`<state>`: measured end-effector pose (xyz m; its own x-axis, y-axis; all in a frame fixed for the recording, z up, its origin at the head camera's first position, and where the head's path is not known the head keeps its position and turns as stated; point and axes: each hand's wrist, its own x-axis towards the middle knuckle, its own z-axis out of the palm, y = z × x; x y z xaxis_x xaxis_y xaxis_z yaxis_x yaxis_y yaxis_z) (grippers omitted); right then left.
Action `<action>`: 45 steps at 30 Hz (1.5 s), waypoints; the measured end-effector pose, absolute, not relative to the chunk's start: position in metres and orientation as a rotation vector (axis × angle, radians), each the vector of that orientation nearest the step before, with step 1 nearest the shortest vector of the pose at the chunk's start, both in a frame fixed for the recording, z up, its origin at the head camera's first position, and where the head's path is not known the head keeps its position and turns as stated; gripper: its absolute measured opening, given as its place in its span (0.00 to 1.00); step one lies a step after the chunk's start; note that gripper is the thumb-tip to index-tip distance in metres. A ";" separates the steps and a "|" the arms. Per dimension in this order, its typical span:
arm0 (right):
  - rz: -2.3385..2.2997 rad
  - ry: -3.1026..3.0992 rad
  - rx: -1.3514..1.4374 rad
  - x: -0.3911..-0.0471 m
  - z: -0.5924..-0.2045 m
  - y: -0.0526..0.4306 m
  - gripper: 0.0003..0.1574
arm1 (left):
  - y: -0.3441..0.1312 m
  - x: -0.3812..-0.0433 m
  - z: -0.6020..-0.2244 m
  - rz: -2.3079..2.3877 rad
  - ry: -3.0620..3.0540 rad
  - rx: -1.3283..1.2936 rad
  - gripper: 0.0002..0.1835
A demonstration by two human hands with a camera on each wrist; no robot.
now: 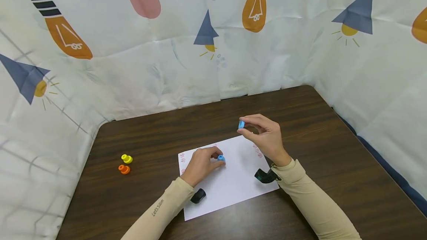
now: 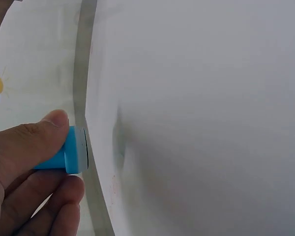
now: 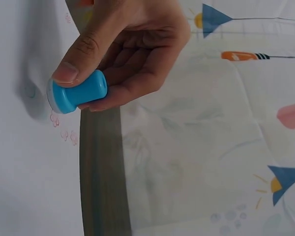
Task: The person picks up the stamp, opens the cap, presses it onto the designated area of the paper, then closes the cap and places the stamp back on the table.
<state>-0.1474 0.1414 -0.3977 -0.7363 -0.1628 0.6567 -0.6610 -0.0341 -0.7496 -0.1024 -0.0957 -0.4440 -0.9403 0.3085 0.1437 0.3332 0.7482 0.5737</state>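
My left hand [image 1: 201, 164] pinches a small blue toy stamp [image 1: 221, 157] between thumb and fingers, close over the white paper [image 1: 233, 188]. Its pale stamping end points toward the sheet in the left wrist view, where the blue body [image 2: 73, 150] is partly covered by the thumb. Higher up, by the paper's far right corner, my right hand [image 1: 268, 138] holds a second blue stamp [image 1: 241, 124] by thumb and fingertips. In the right wrist view this stamp [image 3: 86, 93] has its pale end turned toward the paper. Small red flower prints [image 1: 257, 151] mark the paper's corners.
A yellow stamp [image 1: 126, 159] and an orange stamp [image 1: 124, 169] stand together on the brown table [image 1: 150, 132], left of the paper. Black wrist devices [image 1: 265, 176] hang beneath both sleeves. A patterned white curtain [image 1: 150, 69] surrounds the table's far edge and sides.
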 end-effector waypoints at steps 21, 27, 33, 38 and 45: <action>1.871 -1.825 0.905 -0.151 -0.403 0.136 0.23 | -0.107 -0.110 -0.440 -1.299 -2.681 -0.360 0.13; 1.883 -1.828 0.899 -0.151 -0.405 0.133 0.23 | -0.113 -0.109 -0.437 -1.390 -2.639 -0.263 0.14; 1.899 -1.807 0.921 -0.151 -0.406 0.129 0.23 | -0.120 -0.110 -0.437 -1.451 -2.584 -0.183 0.12; 1.908 -1.808 0.923 -0.151 -0.406 0.126 0.23 | -0.126 -0.111 -0.437 -1.528 -2.502 -0.201 0.11; 1.912 -1.834 0.924 -0.152 -0.406 0.120 0.23 | -0.133 -0.111 -0.436 -1.666 -2.405 -0.214 0.13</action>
<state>-0.1519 0.1205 -0.4057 -0.7335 -0.1942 0.6513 -0.6427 -0.1135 -0.7577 -0.1113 -0.1334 -0.4356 -0.9679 0.0011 0.2514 0.2357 0.3517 0.9060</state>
